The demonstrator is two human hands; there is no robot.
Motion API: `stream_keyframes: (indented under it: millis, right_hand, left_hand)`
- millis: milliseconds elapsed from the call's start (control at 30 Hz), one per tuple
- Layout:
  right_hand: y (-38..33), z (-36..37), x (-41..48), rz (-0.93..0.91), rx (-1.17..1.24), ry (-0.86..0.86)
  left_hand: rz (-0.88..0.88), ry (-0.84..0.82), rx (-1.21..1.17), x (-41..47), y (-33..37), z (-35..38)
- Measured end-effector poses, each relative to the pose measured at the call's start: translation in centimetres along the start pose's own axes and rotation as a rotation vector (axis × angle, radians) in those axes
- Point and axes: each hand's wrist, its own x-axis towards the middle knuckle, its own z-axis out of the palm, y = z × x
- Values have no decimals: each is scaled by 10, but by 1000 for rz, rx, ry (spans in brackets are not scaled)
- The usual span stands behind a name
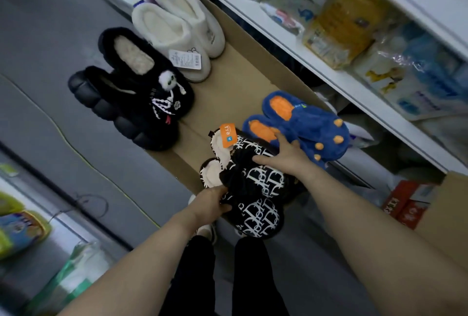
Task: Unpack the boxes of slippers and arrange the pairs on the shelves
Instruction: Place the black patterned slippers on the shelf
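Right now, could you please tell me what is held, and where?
Left hand grips the lettered black slippers by their side; right hand rests flat on top.

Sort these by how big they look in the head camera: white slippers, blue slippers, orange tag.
1. White slippers and blue slippers: about alike; blue sit nearer, partly covered, so unranked.
2. Orange tag: smallest.

The person wears black trousers (192, 277), plain and matte, the two legs showing as separate dark columns with a narrow gap between them. Just above the left trouser leg sits a light-coloured shoe (206, 231), whitish with a dark edge, its detail too blurred to tell. On either side of the trousers the left forearm (152, 252) and right forearm (354, 214) are bare along their whole visible length. Above the trousers, the left hand (211, 204) and right hand (286, 156) are bare too.
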Motion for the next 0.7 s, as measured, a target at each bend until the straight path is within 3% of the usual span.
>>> stream_keyframes:
  millis: [133, 267, 367, 467, 533, 700]
  right_hand:
    - [-2, -10, -9, -88, 353, -123]
    - [4, -31, -19, -206, 554, -21]
    - [16, -53, -20, -212, 709, 92]
    - [27, -62, -13, -176, 715, 194]
    - [34, -58, -6, -134, 624, 226]
    - [44, -25, 1, -162, 503, 157]
  left_hand:
    - [-16, 16, -46, -12, 5, -7]
    - [77, 105, -61, -17, 14, -42]
    - [163, 263, 64, -4, 20, -78]
    - [192, 367, 154, 16, 26, -100]
    - [197, 413, 91, 29, 30, -100]
    - [-75, 529, -223, 54, 23, -72]
